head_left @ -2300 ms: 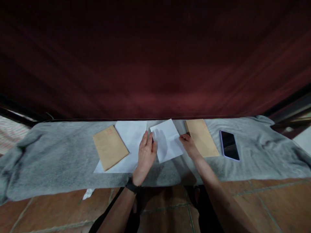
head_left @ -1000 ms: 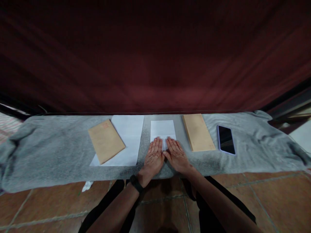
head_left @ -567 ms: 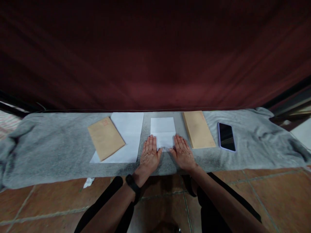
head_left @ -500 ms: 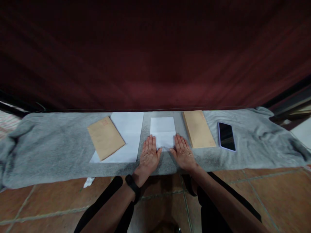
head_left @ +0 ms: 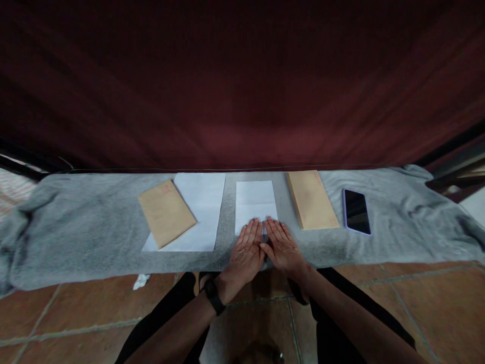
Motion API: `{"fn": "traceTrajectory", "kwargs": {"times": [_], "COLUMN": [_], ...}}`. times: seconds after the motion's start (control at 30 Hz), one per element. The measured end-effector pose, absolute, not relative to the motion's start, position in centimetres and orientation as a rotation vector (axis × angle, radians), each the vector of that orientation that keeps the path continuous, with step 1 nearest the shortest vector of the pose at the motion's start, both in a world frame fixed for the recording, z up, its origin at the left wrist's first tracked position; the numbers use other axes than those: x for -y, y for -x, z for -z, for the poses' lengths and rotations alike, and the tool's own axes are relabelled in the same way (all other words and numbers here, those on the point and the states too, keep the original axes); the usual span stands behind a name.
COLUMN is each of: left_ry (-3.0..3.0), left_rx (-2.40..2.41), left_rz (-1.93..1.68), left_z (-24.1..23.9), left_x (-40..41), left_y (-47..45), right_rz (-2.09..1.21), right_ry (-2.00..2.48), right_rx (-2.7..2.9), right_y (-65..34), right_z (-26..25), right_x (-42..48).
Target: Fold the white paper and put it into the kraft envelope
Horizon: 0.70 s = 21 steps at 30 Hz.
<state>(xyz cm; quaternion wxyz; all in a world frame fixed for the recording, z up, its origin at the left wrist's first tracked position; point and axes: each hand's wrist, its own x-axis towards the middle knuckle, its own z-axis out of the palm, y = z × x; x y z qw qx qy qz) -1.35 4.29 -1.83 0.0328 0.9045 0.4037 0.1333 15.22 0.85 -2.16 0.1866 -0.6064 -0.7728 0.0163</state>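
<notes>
A folded white sheet of paper (head_left: 255, 202) lies on the grey cloth (head_left: 87, 222) in front of me. My left hand (head_left: 247, 253) and my right hand (head_left: 282, 246) lie flat side by side on its near edge, fingers stretched out and close together, holding nothing. A black band is on my left wrist. To the left, a brown envelope (head_left: 165, 213) rests at an angle on a larger white sheet (head_left: 200, 202). To the right lies a second brown envelope (head_left: 312, 199), about a hand's width from my right hand.
A dark phone (head_left: 356, 211) in a pale case lies face up right of the second envelope. A dark red curtain (head_left: 242, 91) hangs behind the cloth. A small white scrap (head_left: 141, 281) sits on the brown tiled floor (head_left: 68, 318) below the cloth's near edge.
The tilted sheet was squared up. My hands then slid apart along its near edge and have now come back together at the middle.
</notes>
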Motion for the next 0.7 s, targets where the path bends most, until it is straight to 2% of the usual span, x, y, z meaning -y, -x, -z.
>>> {"fn": "traceTrajectory", "kwargs": {"times": [0.47,0.7], "left_ry": [-2.669,-2.649], "left_rx": [-1.545,-1.529], "left_rz": [-0.43,-0.514], "left_z": [1.5,-0.1], "left_x": [-4.7,-8.0], "left_y": [3.7,1.9], "right_rz": [-0.027,-0.102], "right_ry": [1.813,1.86], "right_rx": [2.143,2.035], "right_y": [-17.2,-16.7], "right_z": [2.4,-0.1], "right_x": [-0.4,-3.9]}}
